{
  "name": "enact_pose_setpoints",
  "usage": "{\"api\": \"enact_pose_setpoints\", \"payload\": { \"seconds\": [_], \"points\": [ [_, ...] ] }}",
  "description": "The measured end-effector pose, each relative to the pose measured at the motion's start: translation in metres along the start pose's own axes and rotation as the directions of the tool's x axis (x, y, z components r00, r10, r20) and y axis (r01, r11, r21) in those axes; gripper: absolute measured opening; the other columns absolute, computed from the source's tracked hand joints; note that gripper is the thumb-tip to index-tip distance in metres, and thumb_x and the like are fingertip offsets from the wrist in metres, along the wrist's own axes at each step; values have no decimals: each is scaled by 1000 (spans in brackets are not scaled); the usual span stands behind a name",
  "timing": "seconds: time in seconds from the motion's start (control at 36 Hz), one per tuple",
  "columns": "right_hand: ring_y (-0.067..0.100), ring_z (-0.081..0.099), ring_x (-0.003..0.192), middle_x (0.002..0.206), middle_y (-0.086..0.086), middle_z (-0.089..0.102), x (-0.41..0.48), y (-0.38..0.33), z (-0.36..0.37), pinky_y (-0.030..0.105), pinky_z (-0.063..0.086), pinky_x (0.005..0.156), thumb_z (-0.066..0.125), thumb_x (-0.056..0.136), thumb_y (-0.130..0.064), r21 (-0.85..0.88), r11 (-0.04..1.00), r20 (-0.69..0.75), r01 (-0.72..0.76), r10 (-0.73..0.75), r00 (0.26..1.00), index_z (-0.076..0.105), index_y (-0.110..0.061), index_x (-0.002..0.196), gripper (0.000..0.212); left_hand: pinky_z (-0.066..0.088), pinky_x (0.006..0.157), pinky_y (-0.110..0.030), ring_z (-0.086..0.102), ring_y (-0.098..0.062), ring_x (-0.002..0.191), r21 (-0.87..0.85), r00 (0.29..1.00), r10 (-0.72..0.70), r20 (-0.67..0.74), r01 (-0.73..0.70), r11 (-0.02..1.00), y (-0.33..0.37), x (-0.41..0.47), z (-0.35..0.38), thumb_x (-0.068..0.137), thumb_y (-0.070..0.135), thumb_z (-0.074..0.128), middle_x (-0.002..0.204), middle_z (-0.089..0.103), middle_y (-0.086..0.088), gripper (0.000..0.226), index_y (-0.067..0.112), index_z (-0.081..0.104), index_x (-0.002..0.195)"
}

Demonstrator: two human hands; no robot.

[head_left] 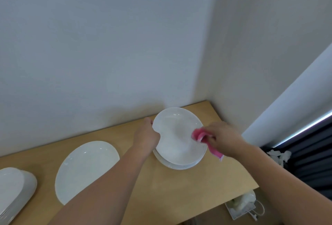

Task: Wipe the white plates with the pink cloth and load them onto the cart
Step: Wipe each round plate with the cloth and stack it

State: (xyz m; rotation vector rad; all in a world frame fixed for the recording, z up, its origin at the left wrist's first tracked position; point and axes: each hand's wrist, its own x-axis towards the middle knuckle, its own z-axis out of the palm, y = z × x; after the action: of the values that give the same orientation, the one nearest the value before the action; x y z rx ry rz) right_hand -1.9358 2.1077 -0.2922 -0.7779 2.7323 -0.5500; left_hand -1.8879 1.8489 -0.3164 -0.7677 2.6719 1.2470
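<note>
white plate (177, 135) tilted atop plate stack (177, 165), crumpled pink cloth (203, 135) on its rim

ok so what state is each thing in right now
left hand: grips the top plate by its left rim
right hand: holds the pink cloth against that plate
top plate: on the right stack, cloth at its right side
pink cloth: bunched, one end hanging past the rim
middle plate: flat on the table, untouched
far-left stack: untouched, partly out of view
</note>
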Motion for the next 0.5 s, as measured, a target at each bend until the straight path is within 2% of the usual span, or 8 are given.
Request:
{"api": "enact_pose_setpoints", "payload": {
  "seconds": [0.03,0.08,0.17,0.25,0.36,0.42,0.44,0.5],
  "points": [
    [1,49,91,89,-12,62,3,-3,7,18,38,77,44,88,-37,-164,982,91,98,-84,992,62,-47,106,27,39,55,-29,54,-12,77,2,1000,-2,0,2,1000,0,0,0,79,6,48,91,58,8,25,23,47,97],
    [20,45,101,105,-5,53,8,-7,24,31,39,83,43,93,-29,-439,873,215,213,-128,968,55,-46,118,32,42,56,-30,55,-13,78,-6,1000,-7,4,7,1000,1,0,-1,77,6,47,91,58,9,27,23,48,97],
    [28,43,106,114,3,47,7,-10,37,39,42,87,45,91,-20,-589,775,302,230,-52,952,51,-42,126,42,44,58,-30,56,-13,79,-22,1000,-7,-1,7,1000,2,-1,-2,76,6,47,91,57,10,28,25,48,97],
    [26,42,102,108,3,45,8,-13,38,36,36,80,50,90,-24,-663,719,292,206,-4,956,60,-39,116,32,41,55,-29,55,-11,78,-28,1000,14,-19,-14,1000,2,-3,-2,76,5,48,90,56,11,28,26,47,94],
    [25,40,103,105,1,43,9,-14,23,41,33,68,54,90,-36,-725,680,228,104,94,969,65,-38,103,17,54,68,-36,57,-13,84,-92,1000,6,-22,-8,996,0,-6,-4,80,4,49,91,54,17,31,27,47,100],
    [26,41,106,106,-1,43,9,-10,9,43,42,67,53,91,-39,-696,718,136,7,122,983,64,-44,98,13,55,68,-35,56,-8,81,-117,999,5,-40,-10,993,-2,-7,-10,80,3,49,89,53,20,34,27,49,105],
    [25,41,106,105,-3,44,9,-7,2,45,47,71,51,93,-42,-647,762,80,-39,119,990,63,-47,98,14,54,64,-33,55,-4,79,-136,998,3,-56,-10,991,-4,-7,-14,80,3,48,88,53,20,35,26,50,107],
    [20,41,104,102,-7,46,9,-6,-13,41,47,83,48,94,-48,-516,851,-46,-93,81,996,63,-50,99,16,54,55,-29,57,-4,77,-209,996,-17,-83,-1,978,-7,-7,-25,81,1,48,88,56,19,36,22,53,109]
  ]
}}
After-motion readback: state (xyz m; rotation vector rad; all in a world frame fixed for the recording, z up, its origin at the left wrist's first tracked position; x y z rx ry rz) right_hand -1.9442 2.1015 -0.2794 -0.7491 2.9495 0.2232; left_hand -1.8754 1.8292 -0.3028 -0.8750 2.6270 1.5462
